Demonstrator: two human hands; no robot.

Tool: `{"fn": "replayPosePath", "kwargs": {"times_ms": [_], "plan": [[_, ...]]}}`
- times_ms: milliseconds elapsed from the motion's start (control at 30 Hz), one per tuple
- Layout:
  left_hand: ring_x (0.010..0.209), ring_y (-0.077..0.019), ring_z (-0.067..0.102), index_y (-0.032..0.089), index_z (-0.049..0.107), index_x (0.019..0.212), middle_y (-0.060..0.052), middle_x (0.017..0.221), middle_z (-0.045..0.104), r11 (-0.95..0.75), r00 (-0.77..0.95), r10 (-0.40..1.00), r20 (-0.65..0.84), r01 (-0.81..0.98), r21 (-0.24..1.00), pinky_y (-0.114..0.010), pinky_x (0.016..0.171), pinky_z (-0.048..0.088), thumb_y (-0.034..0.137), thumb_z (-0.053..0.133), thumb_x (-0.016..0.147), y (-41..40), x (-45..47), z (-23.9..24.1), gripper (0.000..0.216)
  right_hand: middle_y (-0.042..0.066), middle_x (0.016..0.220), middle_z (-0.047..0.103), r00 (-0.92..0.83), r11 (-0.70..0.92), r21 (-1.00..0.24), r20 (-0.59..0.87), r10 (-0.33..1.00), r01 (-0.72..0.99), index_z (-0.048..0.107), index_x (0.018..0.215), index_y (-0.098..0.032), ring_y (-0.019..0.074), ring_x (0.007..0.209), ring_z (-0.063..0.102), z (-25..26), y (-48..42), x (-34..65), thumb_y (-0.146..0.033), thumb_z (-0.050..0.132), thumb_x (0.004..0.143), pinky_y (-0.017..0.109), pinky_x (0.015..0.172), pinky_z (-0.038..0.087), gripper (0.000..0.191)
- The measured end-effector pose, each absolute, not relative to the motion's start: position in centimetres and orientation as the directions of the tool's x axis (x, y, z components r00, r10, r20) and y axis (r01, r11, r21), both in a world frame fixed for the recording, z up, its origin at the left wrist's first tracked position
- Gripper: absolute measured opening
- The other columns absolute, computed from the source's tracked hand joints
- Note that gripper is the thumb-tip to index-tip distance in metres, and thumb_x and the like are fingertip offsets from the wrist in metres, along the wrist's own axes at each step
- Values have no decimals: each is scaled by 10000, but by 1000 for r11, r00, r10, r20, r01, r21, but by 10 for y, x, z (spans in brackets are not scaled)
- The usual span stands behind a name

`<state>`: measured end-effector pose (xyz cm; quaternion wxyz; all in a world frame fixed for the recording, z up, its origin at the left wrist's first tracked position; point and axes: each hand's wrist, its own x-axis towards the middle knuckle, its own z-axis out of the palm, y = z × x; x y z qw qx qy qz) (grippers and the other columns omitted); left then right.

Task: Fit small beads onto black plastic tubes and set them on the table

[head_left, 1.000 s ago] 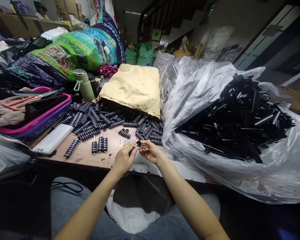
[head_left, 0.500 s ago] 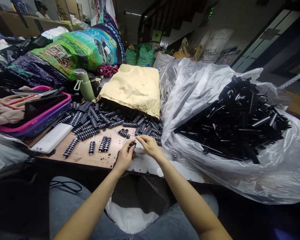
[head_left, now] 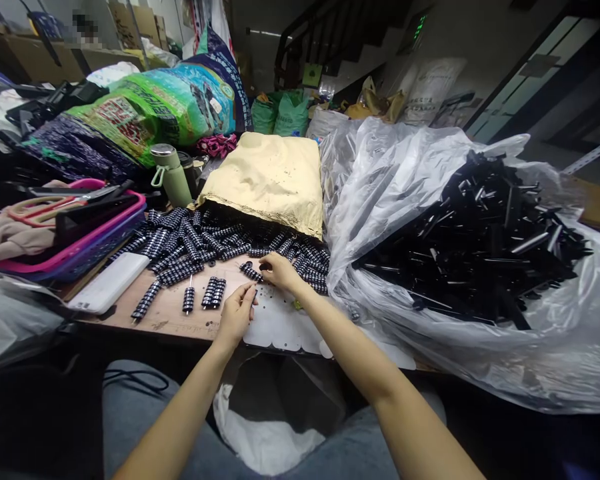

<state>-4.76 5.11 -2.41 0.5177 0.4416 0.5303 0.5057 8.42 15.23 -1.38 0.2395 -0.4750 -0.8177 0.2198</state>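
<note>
Left hand (head_left: 235, 315) pinches a dark piece (head_left: 255, 293), mostly hidden, over the table (head_left: 170, 313); right hand (head_left: 279, 271), fingers curled, at the end of a short roll (head_left: 250, 271), can't tell if gripping. Three more rolls (head_left: 188, 300) to the left, two side by side. Beyond: roll pile (head_left: 183, 243), then yellow bag (head_left: 267, 177). Plastic bag (head_left: 375, 200) of black parts (head_left: 485, 247) at right.

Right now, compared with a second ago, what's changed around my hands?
Your hands have parted: the right hand went forward and left, to the short black roll, and the left hand shifted left. What either grips is unclear. The green flask and cream bag stayed put.
</note>
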Motion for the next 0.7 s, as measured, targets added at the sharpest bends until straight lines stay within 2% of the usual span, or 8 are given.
{"fn": "replayPosePath", "kwargs": {"times_ms": [67,100,167,233,400,567,633,700], "plan": [[485,-90,515,171,555,1110,0,687,575,36,-83,996,-27,112,993,-224,491,441,438,480,796,51,-46,-24,419,57,920,643,-399,438,-637,216,891,635,615,927,-140,138,834,598,-10,131,90,-142,569,718,246,749,467,214],[598,-125,574,171,555,1126,-29,753,613,-5,-75,997,20,191,982,-258,597,478,423,468,808,50,-44,-24,415,45,898,649,-380,430,-661,230,896,615,613,931,-145,125,799,607,-8,120,93,-161,565,729,234,725,480,208],[890,-188,593,172,561,1134,-81,949,640,-93,-39,993,110,311,946,-324,814,456,396,450,826,47,-38,-21,397,32,866,660,-339,417,-701,258,905,579,611,936,-150,113,751,620,-5,100,100,-180,564,735,222,689,499,208],[1062,-211,526,179,557,1146,-94,1103,603,-159,12,986,167,387,908,-355,922,397,378,432,839,43,-31,-19,386,33,857,666,-297,412,-726,291,909,551,617,923,-153,116,743,626,-2,86,107,-170,569,725,221,677,511,205],[1071,-217,529,187,548,1158,-90,1147,588,-239,116,971,208,488,840,-366,928,404,360,420,849,35,-17,-16,377,33,851,676,-238,441,-729,372,897,524,637,886,-172,133,762,633,4,65,126,-136,561,711,244,695,525,194],[1055,-218,536,174,546,1140,-95,1115,599,-299,141,954,264,474,828,-363,920,406,332,414,853,33,-4,-15,353,32,1001,661,-389,636,-514,513,765,575,593,1037,-193,131,926,615,14,42,137,-84,431,780,265,840,491,324],[1077,-212,515,181,512,1168,-93,1116,587,-330,120,944,308,406,852,-353,923,400,324,411,855,32,2,-19,358,33,1094,624,-464,686,-431,515,721,587,554,1108,-198,126,1014,578,20,35,144,-89,413,796,258,880,470,360],[1031,-198,534,193,468,1195,-89,1104,572,-336,85,941,326,317,887,-334,881,423,326,414,854,31,7,-27,369,40,1138,599,-460,672,-383,511,726,634,536,1132,-198,135,1047,556,25,34,158,-133,434,808,272,899,456,346]]}}
